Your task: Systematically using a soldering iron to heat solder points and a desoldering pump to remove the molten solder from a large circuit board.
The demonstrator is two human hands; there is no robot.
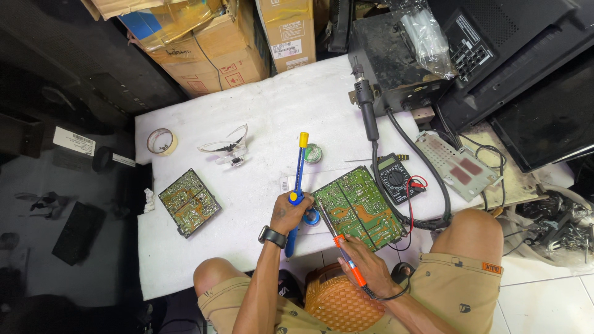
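Pump (297, 185) upright in my left hand (289, 213), fist wrapped round it; right hand (366, 267) pinches iron (344, 256) against board (359, 207), both poised over one joint.

a green circuit board (359, 207) lies flat, turned askew, at the white worktop's (260, 111) near edge; a blue desoldering pump (297, 185) and orange-handled soldering iron (346, 256) meet its near-left edge.

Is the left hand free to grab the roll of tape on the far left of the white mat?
Probably not yet: the left hand already grips the blue desoldering pump. The path to the tape roll looks unobstructed otherwise.
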